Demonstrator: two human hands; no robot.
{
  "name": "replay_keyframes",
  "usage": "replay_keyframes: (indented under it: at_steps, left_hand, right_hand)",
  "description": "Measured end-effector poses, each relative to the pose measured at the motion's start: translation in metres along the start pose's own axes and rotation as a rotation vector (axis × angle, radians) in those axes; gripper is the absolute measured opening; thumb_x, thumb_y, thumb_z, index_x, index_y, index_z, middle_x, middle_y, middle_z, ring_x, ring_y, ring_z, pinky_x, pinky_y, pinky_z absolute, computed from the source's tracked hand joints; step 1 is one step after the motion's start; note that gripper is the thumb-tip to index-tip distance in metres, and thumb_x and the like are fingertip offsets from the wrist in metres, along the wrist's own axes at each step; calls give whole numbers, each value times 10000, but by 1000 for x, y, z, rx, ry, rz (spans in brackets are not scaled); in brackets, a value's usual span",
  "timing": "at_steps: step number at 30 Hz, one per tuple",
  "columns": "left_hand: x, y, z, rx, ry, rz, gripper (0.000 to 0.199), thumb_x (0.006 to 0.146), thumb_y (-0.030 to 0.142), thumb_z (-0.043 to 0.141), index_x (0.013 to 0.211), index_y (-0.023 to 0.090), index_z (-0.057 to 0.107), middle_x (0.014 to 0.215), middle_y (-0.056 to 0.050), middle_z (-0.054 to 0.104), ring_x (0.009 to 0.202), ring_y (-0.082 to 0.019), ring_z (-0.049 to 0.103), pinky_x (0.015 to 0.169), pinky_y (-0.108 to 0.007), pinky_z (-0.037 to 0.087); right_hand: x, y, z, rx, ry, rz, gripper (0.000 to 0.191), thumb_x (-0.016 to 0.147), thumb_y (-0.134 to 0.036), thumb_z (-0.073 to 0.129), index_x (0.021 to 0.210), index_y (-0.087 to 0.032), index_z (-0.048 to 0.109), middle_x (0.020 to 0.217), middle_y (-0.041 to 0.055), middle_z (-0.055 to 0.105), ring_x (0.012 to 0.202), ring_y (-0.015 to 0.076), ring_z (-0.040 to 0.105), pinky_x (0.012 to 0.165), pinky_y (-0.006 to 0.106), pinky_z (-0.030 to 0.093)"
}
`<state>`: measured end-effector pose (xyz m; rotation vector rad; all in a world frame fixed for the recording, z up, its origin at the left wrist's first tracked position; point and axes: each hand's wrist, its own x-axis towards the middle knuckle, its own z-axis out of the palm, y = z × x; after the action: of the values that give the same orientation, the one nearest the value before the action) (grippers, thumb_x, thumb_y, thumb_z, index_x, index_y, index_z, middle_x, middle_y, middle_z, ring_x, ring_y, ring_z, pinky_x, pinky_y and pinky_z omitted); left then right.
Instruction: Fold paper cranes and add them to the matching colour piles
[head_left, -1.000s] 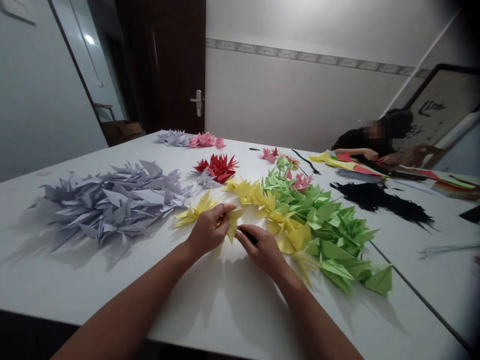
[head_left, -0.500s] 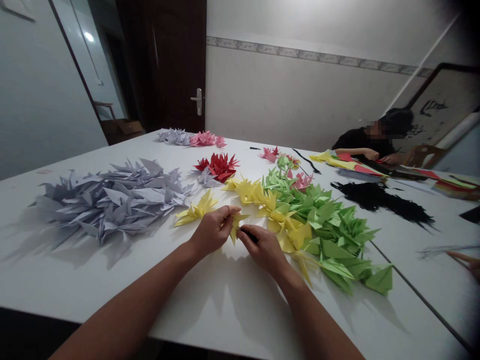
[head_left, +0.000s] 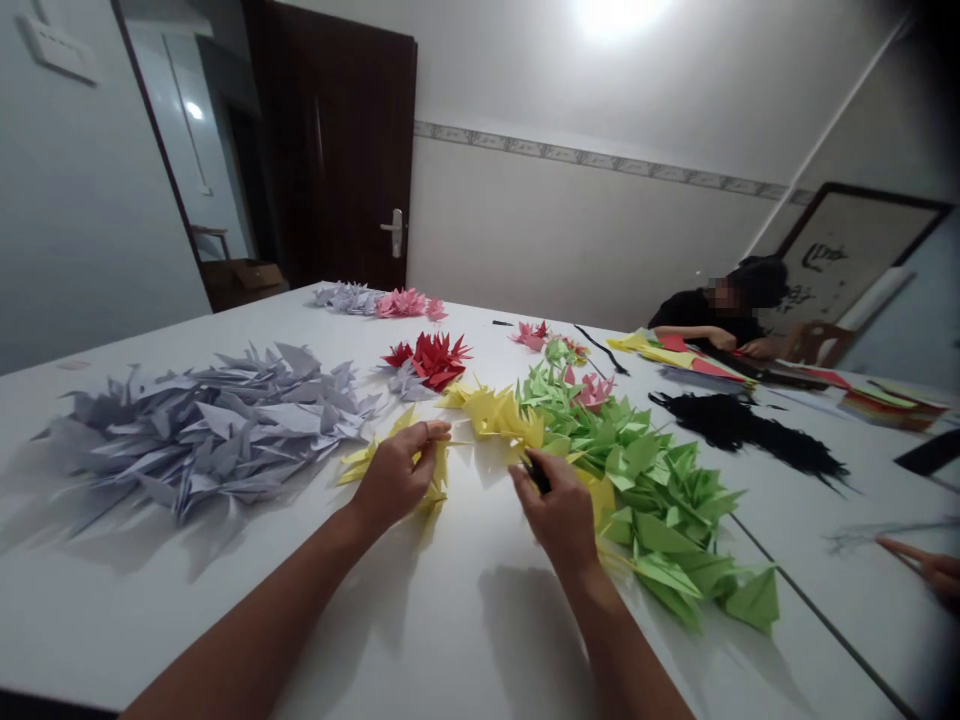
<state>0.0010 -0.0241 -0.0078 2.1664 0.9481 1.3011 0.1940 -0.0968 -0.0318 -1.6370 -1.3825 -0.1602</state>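
Yellow paper crane (head_left: 436,485): origami, on the white table (head_left: 225,630) just in front of the person; its points show on both sides of the left hand (head_left: 394,478).
Left grip: fingers curled closed over the crane; the contact underneath is hidden.
Right grip: thumb and fingers pinched together on a short black strip (head_left: 537,476), too small to identify; the right hand (head_left: 555,520) stands apart from the left.
Nearest piles: yellow cranes (head_left: 491,412) just beyond the hands, running into green paper cranes (head_left: 660,510) beside the right hand.
Further piles: lilac-grey cranes (head_left: 202,435) to the left; red cranes (head_left: 431,360) and pink cranes (head_left: 401,303) towards the far edge; loose black strands (head_left: 742,425) to the right.
Others: a person in a black top (head_left: 701,320) works at the far end among red and yellow paper sheets (head_left: 675,350); another person's fingers (head_left: 922,568) enter at the right edge.
Risk (judgement): too tight a pinch could crease the thin points; a careless right wrist could shift the loose yellow pile; the black strip could slip, being so small.
Writing: no brand or label legible; framed brush calligraphy (head_left: 821,255) hangs on the wall, its characters unreadable here.
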Motion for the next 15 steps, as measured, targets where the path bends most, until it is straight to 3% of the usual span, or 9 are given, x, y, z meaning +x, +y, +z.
replay_keyframes:
  at_steps: [4, 9, 12, 15]
  left_hand:
    - [3, -5, -5, 47, 36, -34, 330, 759, 125, 443, 1025, 155, 634, 966, -62, 708, 976, -191, 641, 896, -344, 497]
    - [2, -7, -6, 89, 23, -31, 366, 696, 61, 419, 957, 164, 654, 969, -46, 707, 950, -174, 644, 881, -324, 502]
    - [1, -6, -6, 86, 28, -4, 322, 712, 80, 431, 918, 171, 661, 957, -44, 709, 930, -173, 648, 863, -321, 508]
    - [1, -4, -4, 86, 36, 32, 255, 737, 113, 465, 883, 176, 664, 909, -50, 714, 884, -183, 655, 832, -338, 517]
  right_hand:
    - [5, 7, -8, -286, 70, 102, 298, 832, -315, 500, 1041, -181, 665, 963, 96, 633, 776, 200, 595, 614, 277, 432]
    - [6, 12, -8, -437, -53, 187, 367, 837, -273, 509, 1189, -230, 602, 1164, 80, 580, 753, 172, 596, 545, 258, 393]
    - [4, 19, -3, -463, -111, 170, 338, 836, -265, 501, 1146, -241, 632, 1253, 84, 544, 759, 166, 609, 551, 259, 399]
    - [4, 29, 2, -430, -119, 97, 266, 828, -252, 505, 1025, -227, 682, 1146, 92, 612, 746, 173, 615, 551, 258, 406]
